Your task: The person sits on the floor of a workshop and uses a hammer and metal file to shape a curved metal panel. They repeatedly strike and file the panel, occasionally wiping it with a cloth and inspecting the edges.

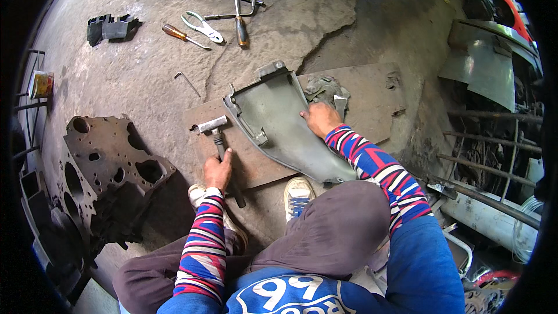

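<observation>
My left hand (217, 171) is closed round the dark handle of a hammer (213, 124). The hammer's metal head rests over or just above a flat brown board (256, 168), left of a curved grey-green panel (273, 113). That panel lies tilted across the board, with brackets along its left edge and top. At the panel's right edge, my right hand (323, 120) grips it with the thumb on the upper face; the other fingertips are partly hidden. A crumpled greyish rag (323, 90) lies just beyond my right hand.
Farther off lie pliers (202, 27), a screwdriver (179, 33), another screwdriver (240, 30), a cranked wrench (251, 9), a hex key (187, 84) and a black plastic part (111, 28). A rusty engine block (104, 168) stands left; a metal rack (488, 145) stands right.
</observation>
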Motion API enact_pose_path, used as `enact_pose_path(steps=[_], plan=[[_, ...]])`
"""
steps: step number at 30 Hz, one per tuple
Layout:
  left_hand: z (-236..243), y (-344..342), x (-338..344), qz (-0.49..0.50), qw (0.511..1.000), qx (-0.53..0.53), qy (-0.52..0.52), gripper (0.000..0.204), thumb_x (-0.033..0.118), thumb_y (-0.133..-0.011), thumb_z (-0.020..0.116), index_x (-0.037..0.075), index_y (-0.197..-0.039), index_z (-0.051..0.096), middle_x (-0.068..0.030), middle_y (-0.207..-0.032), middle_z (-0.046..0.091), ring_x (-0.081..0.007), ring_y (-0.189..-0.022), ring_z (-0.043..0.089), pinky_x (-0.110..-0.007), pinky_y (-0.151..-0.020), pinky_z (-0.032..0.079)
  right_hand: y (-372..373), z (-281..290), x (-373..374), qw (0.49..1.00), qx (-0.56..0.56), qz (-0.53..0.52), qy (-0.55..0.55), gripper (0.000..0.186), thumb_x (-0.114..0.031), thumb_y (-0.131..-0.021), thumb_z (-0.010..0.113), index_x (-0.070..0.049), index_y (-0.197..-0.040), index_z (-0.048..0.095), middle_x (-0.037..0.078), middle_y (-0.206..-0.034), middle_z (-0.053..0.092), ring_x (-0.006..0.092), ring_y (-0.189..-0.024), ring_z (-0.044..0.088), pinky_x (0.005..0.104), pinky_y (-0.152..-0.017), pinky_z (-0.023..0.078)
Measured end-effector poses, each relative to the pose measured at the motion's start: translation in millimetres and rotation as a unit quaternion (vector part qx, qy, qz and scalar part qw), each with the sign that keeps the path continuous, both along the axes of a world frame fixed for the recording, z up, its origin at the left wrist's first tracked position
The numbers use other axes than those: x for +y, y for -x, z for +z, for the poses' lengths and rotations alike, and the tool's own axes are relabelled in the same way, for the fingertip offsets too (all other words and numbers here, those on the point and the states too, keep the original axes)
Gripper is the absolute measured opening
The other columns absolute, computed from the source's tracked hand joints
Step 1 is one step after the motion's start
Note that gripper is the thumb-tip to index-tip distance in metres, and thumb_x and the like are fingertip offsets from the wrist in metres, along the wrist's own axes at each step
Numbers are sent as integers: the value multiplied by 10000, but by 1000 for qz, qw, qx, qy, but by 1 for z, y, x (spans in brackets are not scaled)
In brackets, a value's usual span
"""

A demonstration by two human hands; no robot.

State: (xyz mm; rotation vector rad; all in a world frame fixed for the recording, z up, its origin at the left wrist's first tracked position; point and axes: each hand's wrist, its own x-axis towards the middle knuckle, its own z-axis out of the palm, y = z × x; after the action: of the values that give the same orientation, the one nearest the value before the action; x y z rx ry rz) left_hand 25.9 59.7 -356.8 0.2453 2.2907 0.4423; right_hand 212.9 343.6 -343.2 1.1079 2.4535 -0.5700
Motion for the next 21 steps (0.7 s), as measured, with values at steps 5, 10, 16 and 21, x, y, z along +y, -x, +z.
enact_pose_path(steps=[5,10,16,21], plan=[[20,11,14,27,996,55,63,762,672,-980,430,-27,-1027,730,-293,-943,706,-457,-985,673,-503,-908,480,-3,0,3,998,-4,58,-15,418,-412,-945,622,-16,-1009,741,213,-1042,719,381,-1011,692,478,-895,544],[44,18,41,-3,964,195,-180,539,438,-994,581,-2,-1304,584,-279,-1134,665,-422,-1075,637,-467,-948,490,0,13,-1,998,-22,44,-33,383,-389,-917,665,-23,-994,745,213,-1014,719,384,-978,699,481,-852,557],[46,12,59,-32,976,44,-209,507,389,-954,684,1,-1270,597,-246,-1138,682,-378,-1073,655,-447,-951,495,5,12,13,990,69,82,-90,299,-327,-861,739,-32,-911,733,219,-870,714,403,-863,709,486,-779,568],[24,8,43,101,965,26,-241,504,424,-1002,597,-12,-1255,586,-229,-1081,703,-372,-1019,678,-452,-908,512,-2,9,43,964,235,-123,-30,268,-305,-859,747,-43,-912,718,246,-884,707,417,-877,698,507,-811,554]])
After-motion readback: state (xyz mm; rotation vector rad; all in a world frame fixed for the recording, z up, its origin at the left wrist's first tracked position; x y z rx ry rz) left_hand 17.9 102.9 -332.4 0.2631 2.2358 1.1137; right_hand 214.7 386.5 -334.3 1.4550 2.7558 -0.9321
